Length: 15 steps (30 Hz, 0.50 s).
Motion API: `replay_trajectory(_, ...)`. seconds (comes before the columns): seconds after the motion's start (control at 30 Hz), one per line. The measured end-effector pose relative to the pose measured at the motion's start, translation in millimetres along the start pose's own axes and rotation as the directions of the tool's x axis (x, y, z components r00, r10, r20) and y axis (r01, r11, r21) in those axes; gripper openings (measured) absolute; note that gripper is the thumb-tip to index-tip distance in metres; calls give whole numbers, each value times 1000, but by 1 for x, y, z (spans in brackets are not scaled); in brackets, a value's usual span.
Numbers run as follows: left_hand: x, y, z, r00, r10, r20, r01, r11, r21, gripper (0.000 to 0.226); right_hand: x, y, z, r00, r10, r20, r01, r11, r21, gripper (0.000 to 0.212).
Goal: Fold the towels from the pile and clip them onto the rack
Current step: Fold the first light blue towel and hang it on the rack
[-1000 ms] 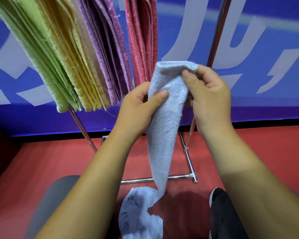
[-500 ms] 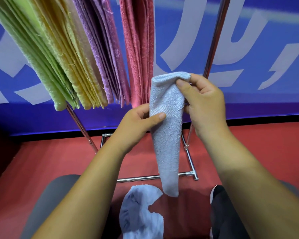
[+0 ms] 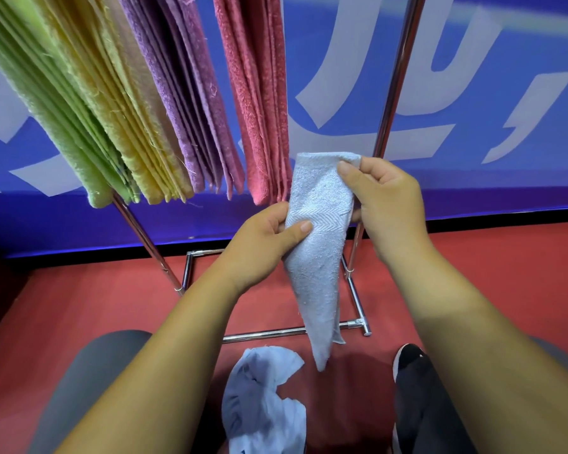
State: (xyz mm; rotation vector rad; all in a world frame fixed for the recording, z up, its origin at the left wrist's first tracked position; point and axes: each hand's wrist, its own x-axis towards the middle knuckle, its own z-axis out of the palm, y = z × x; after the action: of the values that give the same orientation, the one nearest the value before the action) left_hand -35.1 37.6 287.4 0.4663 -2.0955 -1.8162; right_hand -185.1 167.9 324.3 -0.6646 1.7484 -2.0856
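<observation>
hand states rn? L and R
Left hand: grips the towel at mid-length, thumb across its front.
Right hand: pinches the towel's top edge.

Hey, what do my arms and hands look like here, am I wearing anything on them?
Both are bare. The left hand and right hand have no gloves, and no rings show on the fingers. The left forearm and right forearm carry no sleeve, watch or band as far as the frame shows. The nails in view are short and unpainted.
</observation>
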Motion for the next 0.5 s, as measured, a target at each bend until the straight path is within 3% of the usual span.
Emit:
replay_trajectory(0.2,2,-5,6,997,-37,-74,39,999,35,20,4,9,-3,981,190,-40,-184,975,126,17)
replay_trajectory(0.33,2,-3,12,988,-78,-133,83,996,32,20,6,17,0,921,390,23,-378,876,298,25)
replay_trajectory(0.4,2,-2,14,983,-109,-149,109,994,-8,25,6,22,0,875,475,98,-483,836,260,29)
replay_trajectory(0.5,2,-1,14,969,-167,-184,158,986,-58,30,2,29,3,820,536,200,-556,829,59,33)
